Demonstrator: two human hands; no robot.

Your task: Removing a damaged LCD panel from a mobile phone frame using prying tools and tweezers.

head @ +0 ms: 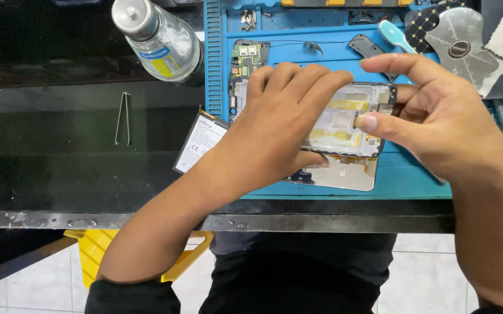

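The left hand (274, 125) lies palm-down over the phone frame (344, 119), fingers pressed together across its top edge, thumb curled under its near edge, gripping it. The right hand (437, 116) pinches the frame's right end between thumb tip and index finger; the other fingers fold behind. The frame sits between both hands, raised over a blue mat (216, 70). Beyond the left fingertips lies a circuit board (246, 57). Beside the left wrist rests a battery (200, 142); further left lie tweezers (123, 119) and a bottle (158, 38)
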